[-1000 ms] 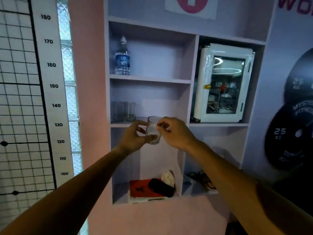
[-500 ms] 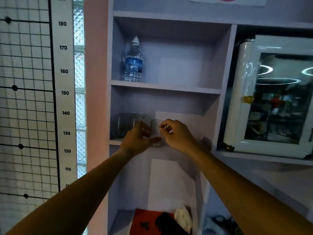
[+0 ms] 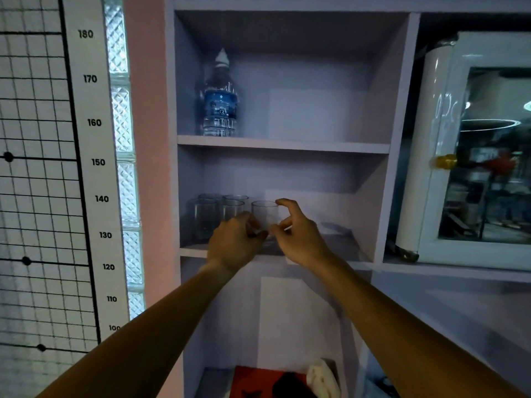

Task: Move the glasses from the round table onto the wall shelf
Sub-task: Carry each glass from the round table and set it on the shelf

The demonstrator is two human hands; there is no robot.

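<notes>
Head view looks up at a pale wall shelf (image 3: 283,145) divided into compartments. Both arms reach into the middle compartment, where a clear glass (image 3: 265,218) stands upright on the shelf board, just right of a cluster of other glasses (image 3: 218,209) set toward the left wall of the same compartment. The left hand (image 3: 234,245) sits at the lower left side of the glass with its fingers curled; its fingertips hide behind the hand, so whether they press the glass I cannot tell for sure, though they appear to touch its base. The right hand (image 3: 298,237) is partly spread: its index finger arches over to the rim at the upper right of the glass, and its thumb meets the lower right side, a light pinch rather than a full grip.

One compartment higher, a water bottle (image 3: 220,107) with a blue label stands at the left. To the right of the shelf column is a white cabinet (image 3: 436,145) with a glass door and a yellow knob. At the left of the frame a height chart (image 3: 94,162) with printed numbers hangs beside a glass-block strip (image 3: 123,156). In the bottom compartment lie a red item (image 3: 255,380), something black and a white cloth (image 3: 323,377).
</notes>
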